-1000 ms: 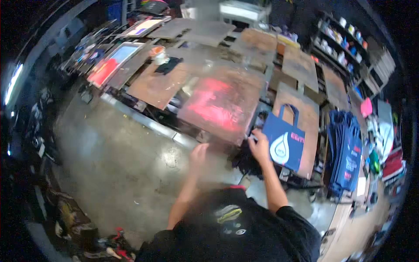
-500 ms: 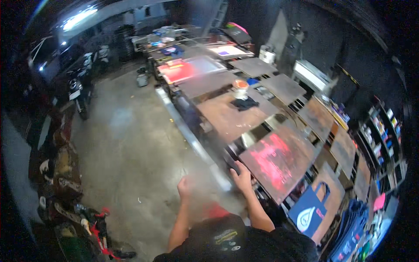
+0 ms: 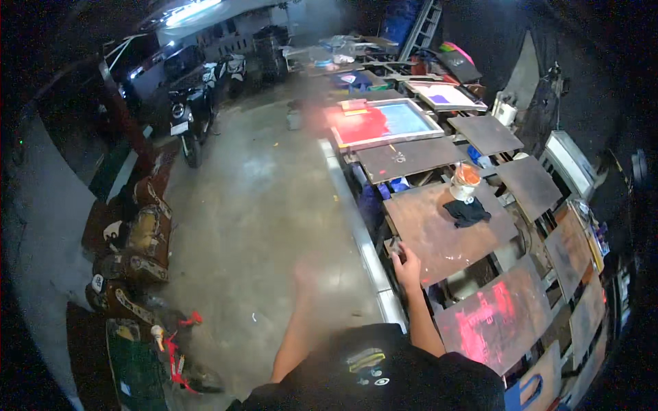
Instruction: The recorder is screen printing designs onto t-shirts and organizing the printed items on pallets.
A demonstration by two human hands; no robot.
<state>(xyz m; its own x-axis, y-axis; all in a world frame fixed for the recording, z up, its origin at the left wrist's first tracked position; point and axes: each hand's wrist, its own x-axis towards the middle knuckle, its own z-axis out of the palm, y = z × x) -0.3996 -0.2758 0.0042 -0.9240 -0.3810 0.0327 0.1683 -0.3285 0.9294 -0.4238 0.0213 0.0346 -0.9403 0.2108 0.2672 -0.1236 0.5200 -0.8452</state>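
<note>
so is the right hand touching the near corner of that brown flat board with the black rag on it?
Touching. Head view: right hand rests on the brown flat board at its near corner, no gap visible.

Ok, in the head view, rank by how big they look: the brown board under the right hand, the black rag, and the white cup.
1. Brown board, clearly largest.
2. Black rag.
3. White cup, only slightly smaller than the rag; fisheye bending makes that gap unsure.

brown platen [image 3: 439,229], black rag [image 3: 467,212], ink tub [image 3: 464,181]
</note>
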